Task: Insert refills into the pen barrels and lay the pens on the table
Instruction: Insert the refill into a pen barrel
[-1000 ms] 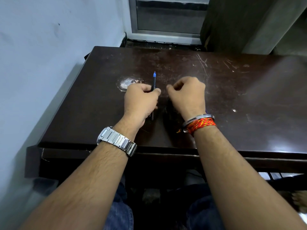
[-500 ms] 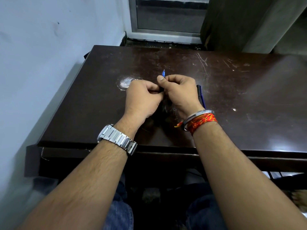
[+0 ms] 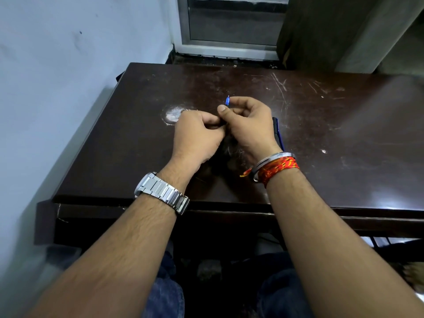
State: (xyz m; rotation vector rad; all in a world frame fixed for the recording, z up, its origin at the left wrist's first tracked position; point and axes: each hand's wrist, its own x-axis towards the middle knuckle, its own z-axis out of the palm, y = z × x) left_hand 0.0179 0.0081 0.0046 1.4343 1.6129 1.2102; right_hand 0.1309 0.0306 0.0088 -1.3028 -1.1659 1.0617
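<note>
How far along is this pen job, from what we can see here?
Done, it seems: one pen lies on the table beside the right wrist. In hand: the left hand and right hand are closed together on another pen, its blue tip poking out. Left: finishing that one and laying it down; no other parts show.

The surface (image 3: pixel 344 138) stands with its left edge along a wall (image 3: pixel 68 65), and a window frame (image 3: pixel 229 31) lies beyond its far edge. Both hands meet over the middle of the surface, the left hand (image 3: pixel 197 136) touching the right hand (image 3: pixel 250 127). A pen tip (image 3: pixel 227 101) pokes out on the far side of the right hand. Another pen (image 3: pixel 277 131) lies on the surface just right of the right hand. A worn patch (image 3: pixel 172 114) sits on the surface just left of the left hand, on its far side.
</note>
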